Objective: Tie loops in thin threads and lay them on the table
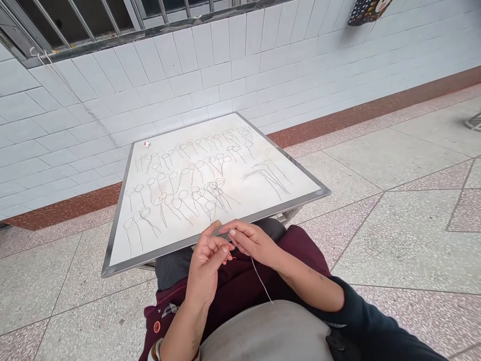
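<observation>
A thin pale wire (262, 282) runs from between my fingers down toward my lap. My right hand (252, 242) pinches it between thumb and fingers. Close against it, my left hand (211, 253) has its thumb and fingertips pressed together on the same wire. One left finger wears a tan wrap at its tip. Something small and reddish shows below the left fingertips, too small to name. Beyond my hands, the white table (180, 133) bears several rows of thin wire loops with long tails (183, 195). Several bent wires without round loops (267, 175) lie at its right side.
A tiny white and red item (146, 145) lies at the table's far left corner. The grey metal edge (300, 196) borders the tabletop. Behind stand a white tiled wall (210, 65) and a barred window (93, 20). A dark patterned cloth item (368, 11) hangs upper right.
</observation>
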{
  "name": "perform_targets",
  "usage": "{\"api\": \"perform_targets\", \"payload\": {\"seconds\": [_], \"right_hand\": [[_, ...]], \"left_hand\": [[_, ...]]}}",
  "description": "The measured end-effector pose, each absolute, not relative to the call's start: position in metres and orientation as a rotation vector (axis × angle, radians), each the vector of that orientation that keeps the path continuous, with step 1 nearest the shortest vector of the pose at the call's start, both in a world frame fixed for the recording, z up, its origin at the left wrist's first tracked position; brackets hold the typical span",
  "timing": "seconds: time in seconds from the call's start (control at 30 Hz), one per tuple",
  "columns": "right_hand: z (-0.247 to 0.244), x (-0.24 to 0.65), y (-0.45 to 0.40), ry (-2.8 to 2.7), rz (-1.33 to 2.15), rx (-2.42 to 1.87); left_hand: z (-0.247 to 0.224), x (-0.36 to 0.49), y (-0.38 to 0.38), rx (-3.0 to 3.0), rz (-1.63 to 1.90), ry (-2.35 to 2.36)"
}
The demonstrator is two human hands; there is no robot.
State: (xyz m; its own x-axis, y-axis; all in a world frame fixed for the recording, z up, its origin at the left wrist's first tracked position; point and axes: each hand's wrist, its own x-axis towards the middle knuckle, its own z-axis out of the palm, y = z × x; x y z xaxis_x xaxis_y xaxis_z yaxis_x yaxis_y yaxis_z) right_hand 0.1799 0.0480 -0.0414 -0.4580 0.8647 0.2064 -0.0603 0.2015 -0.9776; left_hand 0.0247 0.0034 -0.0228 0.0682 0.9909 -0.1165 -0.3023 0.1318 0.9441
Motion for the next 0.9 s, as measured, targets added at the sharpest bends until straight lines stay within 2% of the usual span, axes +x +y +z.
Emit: {"api": "perform_targets", "payload": {"seconds": [0.13,0.37,0.57,0.9], "right_hand": [[-0.039,0.179,0.047,-1.744,1.262,-0.793],[-0.035,0.186,0.05,-1.919,1.304,-0.705],[-0.037,0.185,0.049,-2.019,1.107,-0.698],[-0.041,0.188,0.054,-1.894,0.996,-0.855]], "left_hand": [[-0.024,0.025,0.003,0.852,1.197,0.938],[-0.024,0.014,0.003,0.674,1.089,0.917],[-0.021,0.001,0.001,0.777,0.982,0.932],[-0.018,-0.012,-0.005,0.859,1.002,1.04]]}}
